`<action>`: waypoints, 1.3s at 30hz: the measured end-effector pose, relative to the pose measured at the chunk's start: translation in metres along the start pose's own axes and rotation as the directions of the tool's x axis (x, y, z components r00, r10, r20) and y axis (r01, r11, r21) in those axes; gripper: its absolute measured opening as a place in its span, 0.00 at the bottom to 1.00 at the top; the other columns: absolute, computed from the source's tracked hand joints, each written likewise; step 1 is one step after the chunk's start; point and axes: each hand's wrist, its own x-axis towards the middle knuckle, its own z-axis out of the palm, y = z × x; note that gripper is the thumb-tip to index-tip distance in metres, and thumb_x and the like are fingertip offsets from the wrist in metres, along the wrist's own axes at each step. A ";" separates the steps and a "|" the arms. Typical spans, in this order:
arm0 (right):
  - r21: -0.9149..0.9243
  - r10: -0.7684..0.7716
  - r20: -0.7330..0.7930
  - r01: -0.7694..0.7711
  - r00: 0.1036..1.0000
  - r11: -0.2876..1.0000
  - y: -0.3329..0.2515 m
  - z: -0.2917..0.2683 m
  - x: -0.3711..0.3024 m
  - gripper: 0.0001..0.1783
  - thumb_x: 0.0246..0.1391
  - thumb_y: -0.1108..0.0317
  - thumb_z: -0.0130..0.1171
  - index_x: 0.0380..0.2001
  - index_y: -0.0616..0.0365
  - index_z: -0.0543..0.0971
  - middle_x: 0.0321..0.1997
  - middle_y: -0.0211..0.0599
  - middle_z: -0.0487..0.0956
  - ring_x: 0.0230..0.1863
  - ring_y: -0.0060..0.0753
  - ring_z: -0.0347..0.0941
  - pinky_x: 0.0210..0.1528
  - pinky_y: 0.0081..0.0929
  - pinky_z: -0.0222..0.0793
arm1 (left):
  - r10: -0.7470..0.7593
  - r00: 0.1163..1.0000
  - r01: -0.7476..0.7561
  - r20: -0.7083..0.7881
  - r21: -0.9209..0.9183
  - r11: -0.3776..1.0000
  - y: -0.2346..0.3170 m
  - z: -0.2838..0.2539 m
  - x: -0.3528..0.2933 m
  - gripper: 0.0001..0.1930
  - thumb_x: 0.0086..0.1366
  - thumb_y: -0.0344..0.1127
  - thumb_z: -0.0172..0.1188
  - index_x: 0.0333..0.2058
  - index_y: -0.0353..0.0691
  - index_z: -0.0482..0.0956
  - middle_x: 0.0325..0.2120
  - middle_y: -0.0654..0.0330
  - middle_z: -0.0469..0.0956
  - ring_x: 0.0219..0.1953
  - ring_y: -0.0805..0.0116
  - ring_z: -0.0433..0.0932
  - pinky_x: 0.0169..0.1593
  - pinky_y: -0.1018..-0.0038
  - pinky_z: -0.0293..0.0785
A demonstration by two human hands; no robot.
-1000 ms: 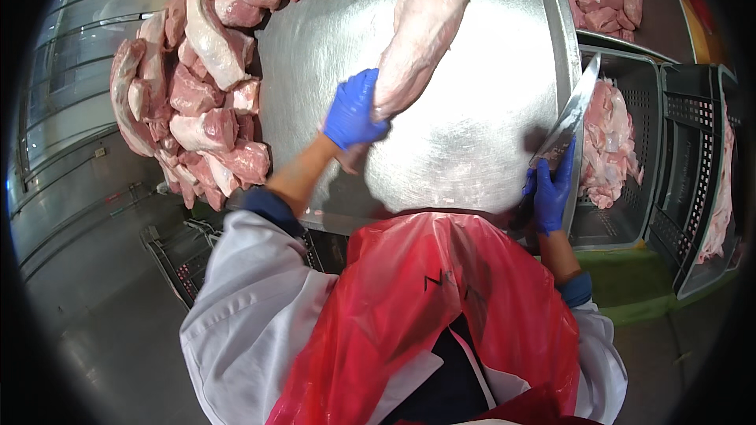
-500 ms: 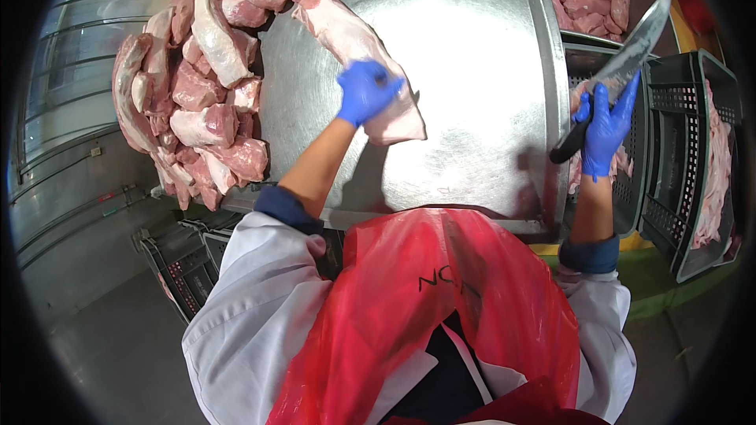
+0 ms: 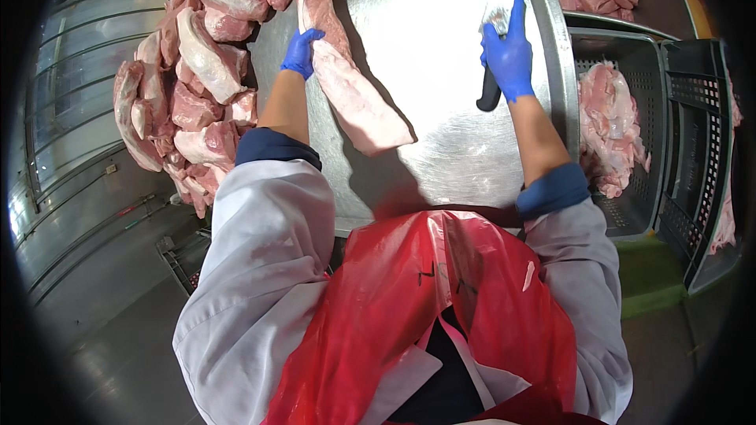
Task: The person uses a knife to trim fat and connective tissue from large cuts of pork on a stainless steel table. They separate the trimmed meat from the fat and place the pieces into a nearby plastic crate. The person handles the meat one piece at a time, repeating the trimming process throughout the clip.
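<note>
Silvery metal makes up the worktop (image 3: 453, 122), a meat heap (image 3: 211, 55) at its left side. Just right of that, a long meat slab (image 3: 352, 90) is pinched at its edge by the left hand's fingers (image 3: 314, 34). A knife (image 3: 500, 1) sits in the right hand's wrapped fingers (image 3: 516, 20).

At your right you see a grey crate (image 3: 642, 134) with meat pieces (image 3: 610, 122) inside, and beside it a second crate (image 3: 694, 110) (both have many small holes). A green surface (image 3: 650, 274) lies near to them.
</note>
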 end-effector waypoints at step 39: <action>-0.528 0.158 0.494 0.151 0.855 0.836 0.010 0.123 -0.019 0.47 0.54 0.72 0.49 0.76 0.54 0.42 0.56 0.62 0.77 0.55 0.58 0.77 0.58 0.47 0.72 | 0.593 0.786 -0.395 0.176 0.880 0.263 -0.007 0.101 -0.006 0.49 0.61 0.46 0.61 0.72 0.31 0.43 0.73 0.37 0.40 0.75 0.41 0.40 0.75 0.59 0.44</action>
